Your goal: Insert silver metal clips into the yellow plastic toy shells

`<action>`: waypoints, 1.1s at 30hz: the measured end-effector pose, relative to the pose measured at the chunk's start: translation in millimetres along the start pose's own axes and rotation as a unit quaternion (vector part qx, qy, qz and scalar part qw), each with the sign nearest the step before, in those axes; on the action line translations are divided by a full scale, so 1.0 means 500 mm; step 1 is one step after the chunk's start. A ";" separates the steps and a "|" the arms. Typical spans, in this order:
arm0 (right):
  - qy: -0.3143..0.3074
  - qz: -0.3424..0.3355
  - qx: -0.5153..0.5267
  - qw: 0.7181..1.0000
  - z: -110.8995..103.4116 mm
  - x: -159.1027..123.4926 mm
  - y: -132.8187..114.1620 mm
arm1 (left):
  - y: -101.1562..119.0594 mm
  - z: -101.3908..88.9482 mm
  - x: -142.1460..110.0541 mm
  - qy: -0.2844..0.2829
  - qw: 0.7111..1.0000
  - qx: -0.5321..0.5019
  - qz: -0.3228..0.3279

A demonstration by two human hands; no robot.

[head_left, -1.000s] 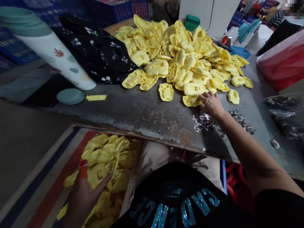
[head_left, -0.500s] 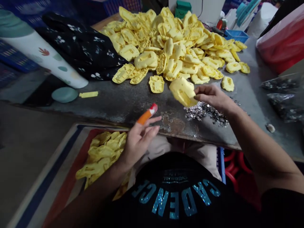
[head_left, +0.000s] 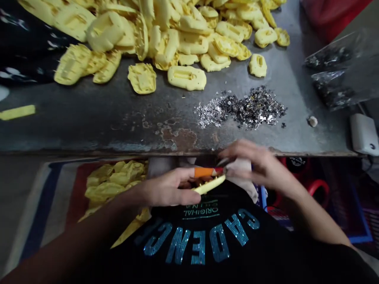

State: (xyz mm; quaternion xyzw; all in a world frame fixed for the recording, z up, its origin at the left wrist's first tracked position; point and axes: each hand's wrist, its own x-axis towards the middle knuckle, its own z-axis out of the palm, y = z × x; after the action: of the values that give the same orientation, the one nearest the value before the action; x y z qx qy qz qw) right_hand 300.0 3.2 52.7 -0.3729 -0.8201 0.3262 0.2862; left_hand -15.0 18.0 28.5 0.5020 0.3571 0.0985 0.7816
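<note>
Strip of yellow plastic (head_left: 209, 184) pinched in left hand (head_left: 168, 187), orange finger guard (head_left: 205, 172) on finger; right hand (head_left: 260, 167) curled close, hold unclear; steady pinch suits thin strip.

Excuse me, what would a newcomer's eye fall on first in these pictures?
The heap of yellow moulded plastic parts stands out first, across the top of a worn metal table. To its lower right glitters a pile of silvery flakes. At the table's near edge, the left hand pinches a thin yellow strip.
</note>
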 end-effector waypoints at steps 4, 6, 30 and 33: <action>0.215 0.162 -0.230 0.935 -0.050 -0.033 0.131 | -0.016 0.016 0.000 0.055 0.976 -0.206 0.034; 0.211 0.182 -0.292 0.915 -0.053 -0.033 0.172 | -0.003 0.028 0.004 0.081 0.960 -0.264 0.044; 0.181 0.209 -0.180 0.944 -0.057 -0.053 0.124 | 0.001 0.040 0.039 0.078 0.931 -0.357 0.020; 0.159 0.199 -0.199 0.946 -0.048 -0.057 0.132 | -0.002 0.040 0.041 0.059 0.927 -0.370 0.009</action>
State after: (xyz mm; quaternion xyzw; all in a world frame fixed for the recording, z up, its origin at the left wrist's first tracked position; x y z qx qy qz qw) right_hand 361.2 22.0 11.8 -0.6250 -0.7212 0.1434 0.2621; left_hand 12.9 14.0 23.2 0.1732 0.3363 0.2603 0.8883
